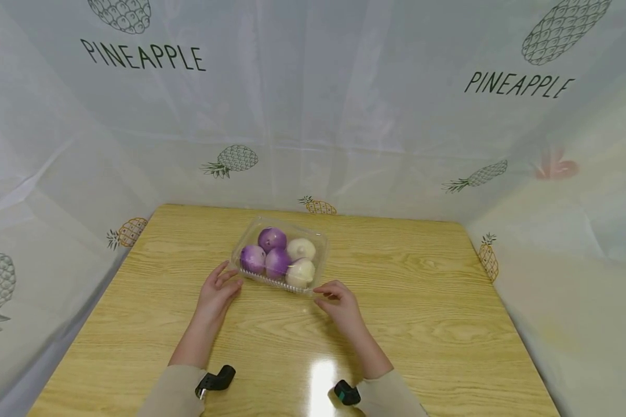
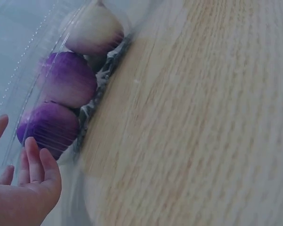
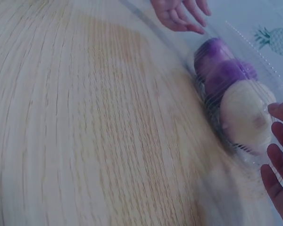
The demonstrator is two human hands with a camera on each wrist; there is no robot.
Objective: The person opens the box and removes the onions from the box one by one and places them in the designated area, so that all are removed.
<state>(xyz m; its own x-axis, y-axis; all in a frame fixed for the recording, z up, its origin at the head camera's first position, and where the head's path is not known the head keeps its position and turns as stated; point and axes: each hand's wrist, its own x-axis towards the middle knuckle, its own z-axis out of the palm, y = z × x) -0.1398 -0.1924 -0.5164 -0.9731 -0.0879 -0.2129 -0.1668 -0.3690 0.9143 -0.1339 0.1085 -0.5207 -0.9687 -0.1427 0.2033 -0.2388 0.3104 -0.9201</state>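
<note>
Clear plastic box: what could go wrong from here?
1. The left hand and right hand are both at the near corners, so a lift from there could tip the box toward its unsupported far side.
2. The five round vegetables sit with gaps around them; a tilt might roll them and shift the weight.
3. The clear wall looks thin and may flex if squeezed.

Soft, even light is filling the head view, while a white glare is burning on the yellow wood-grain counter [image 1: 417, 324] near the bottom edge. Faint highlights are glinting off the clear plastic box [image 1: 276, 282]. Both wrist views are showing dimmer, bluish and softly blurred.
</note>
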